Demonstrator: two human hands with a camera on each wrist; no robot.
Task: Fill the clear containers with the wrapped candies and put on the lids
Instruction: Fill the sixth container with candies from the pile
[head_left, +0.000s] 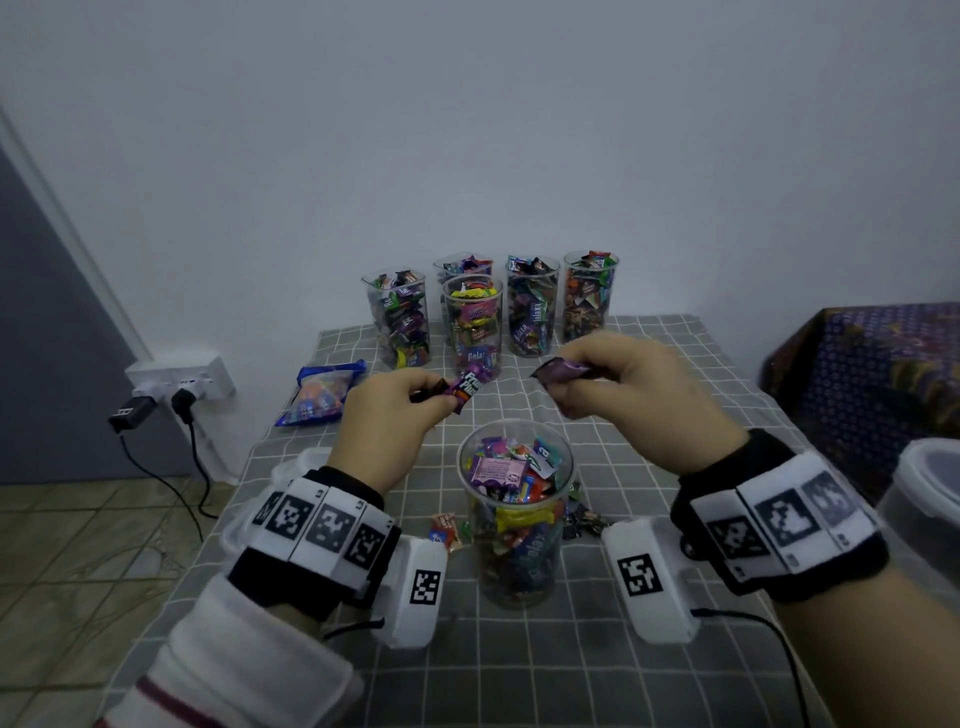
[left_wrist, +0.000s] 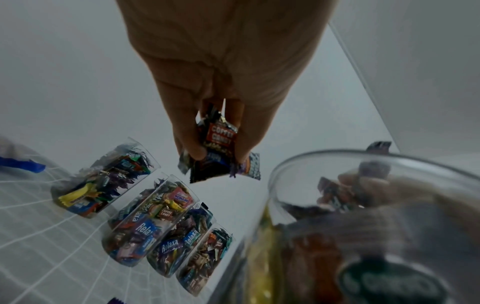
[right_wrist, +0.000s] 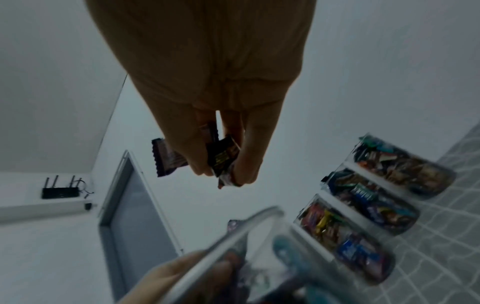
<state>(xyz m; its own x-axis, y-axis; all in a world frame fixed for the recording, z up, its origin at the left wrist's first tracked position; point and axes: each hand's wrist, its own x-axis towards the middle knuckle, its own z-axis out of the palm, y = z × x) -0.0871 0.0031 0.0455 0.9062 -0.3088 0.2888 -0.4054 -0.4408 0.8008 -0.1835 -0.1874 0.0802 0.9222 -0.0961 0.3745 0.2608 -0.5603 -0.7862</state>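
Observation:
A clear container (head_left: 517, 525) stands open in the middle of the checked table, nearly full of wrapped candies (head_left: 511, 470). My left hand (head_left: 387, 423) hovers above and left of its rim and pinches several wrapped candies (head_left: 465, 387); the left wrist view shows a coffee candy (left_wrist: 219, 134) among them. To the right of the rim my right hand (head_left: 618, 384) grips dark and purple wrapped candies (head_left: 563, 370), also seen as wrappers (right_wrist: 223, 157) in the right wrist view. Loose candies (head_left: 584, 519) lie on the cloth beside the container.
Several filled clear containers (head_left: 532, 306) without lids stand at the table's back near the wall. A blue candy bag (head_left: 322, 392) lies at the left. A large plastic tub (head_left: 924, 499) sits at the right edge. A wall socket with plugs (head_left: 176, 387) is left of the table.

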